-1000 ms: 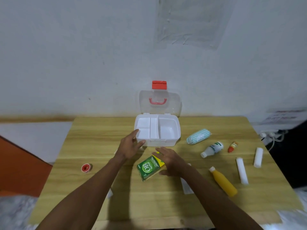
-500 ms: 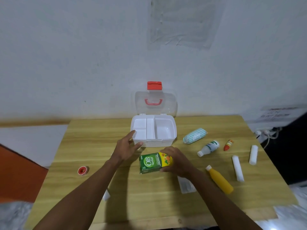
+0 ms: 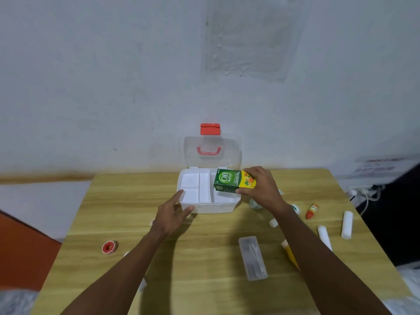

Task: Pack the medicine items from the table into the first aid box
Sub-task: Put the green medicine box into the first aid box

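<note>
The white first aid box [image 3: 205, 206] stands open at the back of the wooden table [image 3: 204, 269], its clear lid [image 3: 229, 153] with a red latch upright against the wall. My right hand [image 3: 261, 187] grips a green and yellow medicine carton [image 3: 231, 181] and holds it over the box's right compartment. My left hand [image 3: 171, 212] rests with spread fingers against the box's front left corner, holding nothing. A clear flat case [image 3: 252, 258] lies on the table in front of my right arm.
To the right lie a small orange-red bottle [image 3: 312, 210], two white rolls [image 3: 347, 224] [image 3: 323, 236], a yellow bottle [image 3: 289, 253] and a white bottle partly hidden by my right arm. A red tape roll [image 3: 109, 247] sits at the left. Cables hang off the far right edge.
My right hand lifted the green carton off the table and carried it back to above the box's right compartment. The clear case it covered now shows. My left hand stayed at the box.
</note>
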